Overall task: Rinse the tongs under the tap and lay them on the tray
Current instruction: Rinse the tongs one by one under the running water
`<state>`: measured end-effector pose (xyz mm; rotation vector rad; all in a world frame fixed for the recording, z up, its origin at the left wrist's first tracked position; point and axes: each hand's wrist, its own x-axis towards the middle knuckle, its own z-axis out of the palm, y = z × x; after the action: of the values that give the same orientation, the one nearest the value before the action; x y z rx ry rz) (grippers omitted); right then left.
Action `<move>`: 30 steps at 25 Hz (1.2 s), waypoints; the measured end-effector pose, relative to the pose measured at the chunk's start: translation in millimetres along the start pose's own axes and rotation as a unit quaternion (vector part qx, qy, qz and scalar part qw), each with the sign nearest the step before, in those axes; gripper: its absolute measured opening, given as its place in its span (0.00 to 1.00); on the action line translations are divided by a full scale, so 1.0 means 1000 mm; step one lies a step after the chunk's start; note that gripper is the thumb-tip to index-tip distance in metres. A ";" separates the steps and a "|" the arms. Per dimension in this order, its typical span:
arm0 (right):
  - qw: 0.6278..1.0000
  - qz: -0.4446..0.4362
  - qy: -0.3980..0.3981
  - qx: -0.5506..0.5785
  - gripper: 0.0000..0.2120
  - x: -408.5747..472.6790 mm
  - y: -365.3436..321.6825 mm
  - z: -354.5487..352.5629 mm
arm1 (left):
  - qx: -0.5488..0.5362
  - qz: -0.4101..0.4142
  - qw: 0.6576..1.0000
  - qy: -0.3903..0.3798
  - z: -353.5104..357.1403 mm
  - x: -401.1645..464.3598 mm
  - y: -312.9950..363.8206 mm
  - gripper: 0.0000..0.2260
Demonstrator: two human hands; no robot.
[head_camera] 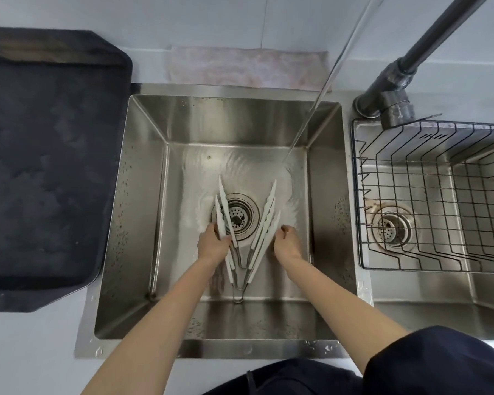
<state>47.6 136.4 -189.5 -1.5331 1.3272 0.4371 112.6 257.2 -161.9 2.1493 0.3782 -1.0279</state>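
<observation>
Head view looks down past a dark navy sleeve (pixel 439 363) and two bare forearms reaching into the left-hand square stainless steel sink basin (pixel 143 223). On the wet basin floor lie two pairs of white-tipped metal tongs (pixel 241 243), sprung open in a V, hinge ends toward the person, tips spread either side of the round perforated drain strainer (pixel 236 216). The left hand (pixel 213 248) has its fingers curled around the left arms of the tongs. The right hand (pixel 287 245) is loosely curled just beside the right arms; whether it grips them I cannot tell. Beyond, a thin slanting stream of water (pixel 311 112) strikes the basin floor near the back right corner, clear of the tongs. Further left, the dark cloth-lined tray (pixel 46 155) sits on the counter. To the right, a black wire rack (pixel 434 195) fills the second basin behind the dark grey tap (pixel 397 78).
</observation>
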 end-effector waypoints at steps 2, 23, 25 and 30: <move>1.000 -0.002 -0.016 0.017 0.20 -0.001 0.002 0.001 | 0.002 0.002 1.000 -0.003 0.000 0.002 -0.001 0.19; 0.988 -0.042 0.004 -0.146 0.33 0.005 -0.032 0.006 | -0.006 -0.002 0.998 0.065 -0.001 0.039 -0.012 0.20; 0.977 -0.053 0.009 -0.208 0.34 0.005 -0.035 0.010 | 0.058 0.023 0.996 0.057 0.000 0.039 -0.008 0.23; 0.956 -0.076 0.003 -0.285 0.29 0.004 -0.036 0.012 | 0.206 0.025 0.977 0.041 0.020 0.030 0.005 0.30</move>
<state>84.4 140.2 -181.5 -2.0929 1.1254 0.7628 123.3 238.0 -191.2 2.5618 0.1535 -1.0630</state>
